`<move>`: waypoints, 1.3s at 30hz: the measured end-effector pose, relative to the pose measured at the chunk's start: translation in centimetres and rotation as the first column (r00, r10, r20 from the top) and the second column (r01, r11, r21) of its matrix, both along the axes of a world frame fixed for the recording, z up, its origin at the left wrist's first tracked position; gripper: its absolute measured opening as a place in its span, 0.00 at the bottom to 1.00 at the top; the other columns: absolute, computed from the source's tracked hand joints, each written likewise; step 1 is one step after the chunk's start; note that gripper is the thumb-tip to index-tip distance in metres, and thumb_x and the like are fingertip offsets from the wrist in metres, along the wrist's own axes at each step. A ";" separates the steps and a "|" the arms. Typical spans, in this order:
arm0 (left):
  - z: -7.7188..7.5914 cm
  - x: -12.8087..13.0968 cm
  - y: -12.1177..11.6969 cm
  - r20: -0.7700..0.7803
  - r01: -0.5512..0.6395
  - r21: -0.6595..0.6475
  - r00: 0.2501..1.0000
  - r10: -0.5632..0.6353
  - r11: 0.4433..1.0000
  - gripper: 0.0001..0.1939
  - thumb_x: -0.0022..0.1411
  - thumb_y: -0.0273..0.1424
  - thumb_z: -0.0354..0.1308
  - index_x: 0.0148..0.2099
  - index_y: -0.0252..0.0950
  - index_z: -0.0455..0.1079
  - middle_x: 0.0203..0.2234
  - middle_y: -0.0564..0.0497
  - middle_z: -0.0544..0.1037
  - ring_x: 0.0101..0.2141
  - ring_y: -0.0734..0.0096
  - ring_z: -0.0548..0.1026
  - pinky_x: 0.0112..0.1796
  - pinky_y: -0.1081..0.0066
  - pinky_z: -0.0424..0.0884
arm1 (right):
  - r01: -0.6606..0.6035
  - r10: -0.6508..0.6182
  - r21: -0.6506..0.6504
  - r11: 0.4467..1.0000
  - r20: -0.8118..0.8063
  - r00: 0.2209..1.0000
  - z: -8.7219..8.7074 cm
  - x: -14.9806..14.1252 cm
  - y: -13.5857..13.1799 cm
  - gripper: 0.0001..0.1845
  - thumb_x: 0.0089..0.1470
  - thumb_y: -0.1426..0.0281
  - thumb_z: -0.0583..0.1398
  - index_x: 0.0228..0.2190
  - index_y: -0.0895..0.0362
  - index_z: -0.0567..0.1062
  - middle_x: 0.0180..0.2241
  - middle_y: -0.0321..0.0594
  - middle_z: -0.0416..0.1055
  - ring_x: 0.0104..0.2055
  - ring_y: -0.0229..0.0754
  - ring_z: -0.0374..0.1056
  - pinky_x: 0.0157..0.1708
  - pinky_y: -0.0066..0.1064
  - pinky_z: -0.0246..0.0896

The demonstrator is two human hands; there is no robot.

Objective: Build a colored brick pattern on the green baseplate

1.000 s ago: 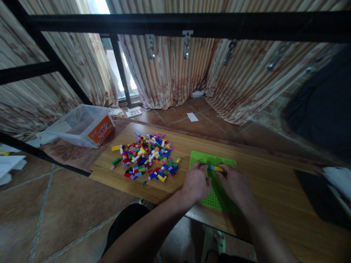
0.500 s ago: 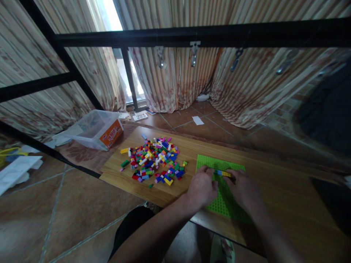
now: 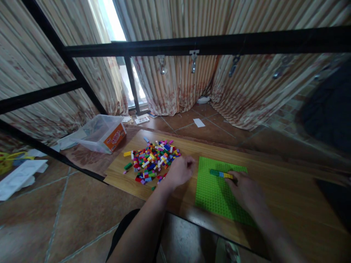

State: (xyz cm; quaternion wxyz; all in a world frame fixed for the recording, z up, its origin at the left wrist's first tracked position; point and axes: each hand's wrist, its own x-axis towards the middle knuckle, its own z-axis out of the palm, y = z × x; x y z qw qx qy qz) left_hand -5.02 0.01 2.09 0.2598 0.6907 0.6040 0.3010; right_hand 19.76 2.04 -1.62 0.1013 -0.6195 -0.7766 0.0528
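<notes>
A short row of joined toy bricks (image 3: pixel 221 174), green, blue and yellow, lies over the upper part of the green baseplate (image 3: pixel 204 197). My right hand (image 3: pixel 244 188) grips the yellow end of this row between thumb and fingers. Whether the row is pressed onto the studs or held just above them, I cannot tell. My left hand (image 3: pixel 179 171) is between the baseplate and the loose brick pile (image 3: pixel 150 157), at the pile's right edge. Its fingers are curled in, and anything inside them is hidden. Part of the pile is covered by that hand.
Both the pile and the baseplate are on a wooden table (image 3: pixel 178 201). Behind its left end stands a clear plastic bin (image 3: pixel 102 135) with an orange label. A black metal rail (image 3: pixel 175 46) with hanging clips crosses the view. A dark flat object (image 3: pixel 333 199) lies at the right.
My left hand has let go of the brick row and moved left, off the baseplate, to the pile. The right hand stays at the row's yellow end. The view has shifted slightly.
</notes>
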 end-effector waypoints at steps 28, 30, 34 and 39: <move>1.5 -3.0 -0.6 -0.186 0.040 -0.151 0.980 -0.068 0.988 0.05 0.53 0.27 0.56 0.34 0.35 0.72 0.25 0.52 0.76 0.29 0.70 0.73 0.32 0.74 0.66 | 0.020 -0.020 -0.005 1.000 -0.032 0.999 0.8 -0.5 -0.1 0.14 0.57 0.65 0.54 0.41 0.56 0.76 0.37 0.46 0.73 0.35 0.45 0.70 0.36 0.34 0.61; 1.7 -2.9 -0.4 0.089 0.094 -0.139 0.993 -0.082 0.986 0.06 0.54 0.28 0.56 0.35 0.34 0.72 0.28 0.52 0.77 0.30 0.72 0.73 0.33 0.75 0.67 | 0.029 -0.030 -0.017 0.999 -0.047 0.998 1.0 -0.6 -0.2 0.14 0.57 0.65 0.54 0.41 0.56 0.76 0.37 0.46 0.73 0.35 0.45 0.70 0.36 0.35 0.61; 2.1 -2.4 -0.3 0.458 0.155 -0.195 0.888 -0.050 0.968 0.10 0.55 0.30 0.57 0.40 0.32 0.73 0.32 0.50 0.77 0.32 0.74 0.72 0.36 0.74 0.68 | 0.090 -0.087 0.014 0.996 -0.122 0.989 1.7 -1.0 -0.6 0.16 0.57 0.65 0.54 0.43 0.57 0.75 0.40 0.48 0.72 0.38 0.48 0.70 0.38 0.38 0.63; 1.8 -0.7 -0.6 0.700 0.195 -0.310 0.709 0.084 0.931 0.15 0.53 0.32 0.61 0.44 0.33 0.73 0.34 0.50 0.77 0.33 0.74 0.72 0.36 0.74 0.67 | -0.063 0.100 0.087 0.994 -0.550 0.829 3.4 -2.5 -1.9 0.18 0.56 0.62 0.56 0.47 0.54 0.73 0.44 0.43 0.70 0.37 0.41 0.69 0.42 0.36 0.65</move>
